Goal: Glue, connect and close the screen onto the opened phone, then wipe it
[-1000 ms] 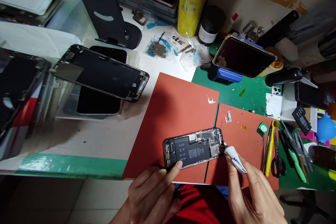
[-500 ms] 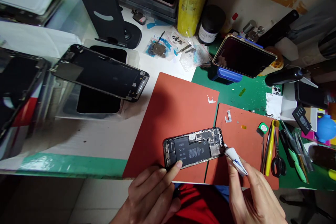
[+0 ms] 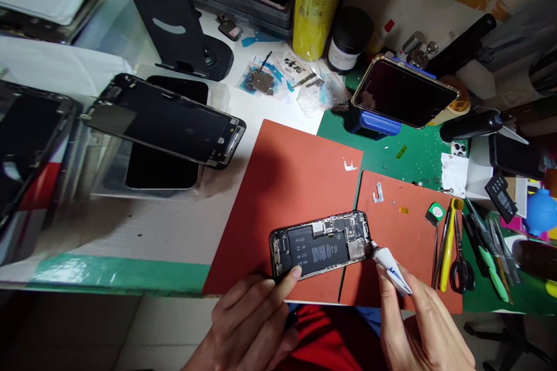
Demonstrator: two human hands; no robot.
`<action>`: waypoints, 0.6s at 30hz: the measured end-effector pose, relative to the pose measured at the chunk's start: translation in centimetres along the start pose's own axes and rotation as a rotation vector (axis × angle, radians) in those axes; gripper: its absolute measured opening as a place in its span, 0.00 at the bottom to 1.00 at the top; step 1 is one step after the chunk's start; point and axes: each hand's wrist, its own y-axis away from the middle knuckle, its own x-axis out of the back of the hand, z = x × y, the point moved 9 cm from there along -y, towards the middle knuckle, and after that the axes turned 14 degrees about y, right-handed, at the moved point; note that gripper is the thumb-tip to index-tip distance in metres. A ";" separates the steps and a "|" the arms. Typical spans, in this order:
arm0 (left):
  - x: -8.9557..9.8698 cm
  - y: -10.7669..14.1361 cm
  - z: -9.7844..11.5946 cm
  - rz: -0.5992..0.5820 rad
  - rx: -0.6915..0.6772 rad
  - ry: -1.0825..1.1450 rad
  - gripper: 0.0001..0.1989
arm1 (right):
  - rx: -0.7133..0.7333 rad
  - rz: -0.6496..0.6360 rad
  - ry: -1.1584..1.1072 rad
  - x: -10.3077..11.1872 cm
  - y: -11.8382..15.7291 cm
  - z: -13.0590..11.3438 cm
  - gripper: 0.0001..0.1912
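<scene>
An opened phone (image 3: 324, 246) lies with its battery and circuit board showing, across two reddish mats. At its lower left edge, my left hand (image 3: 256, 316) is closed, the index fingertip pressing on the frame; its thumb is partly hidden. My right hand (image 3: 420, 316) pinches a small white tube (image 3: 390, 271) of glue between thumb and fingers. The tube's thin nozzle points at the right end of the phone, touching or very close to its rim; I cannot tell which.
A detached phone screen (image 3: 165, 122) rests on clear boxes at the left. Small metal brackets (image 3: 378, 192) lie on the mats. To the right are scissors (image 3: 460, 275), a yellow brush (image 3: 448, 249) and several tools. A phone (image 3: 402, 91) stands in a blue holder behind.
The tube's back end has shifted very slightly right and down with my right hand. The phone and my left hand stay almost in place.
</scene>
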 end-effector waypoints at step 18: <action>-0.2 0.2 0.2 -0.023 -0.042 0.006 0.19 | 0.026 0.019 0.064 0.1 0.7 0.5 0.06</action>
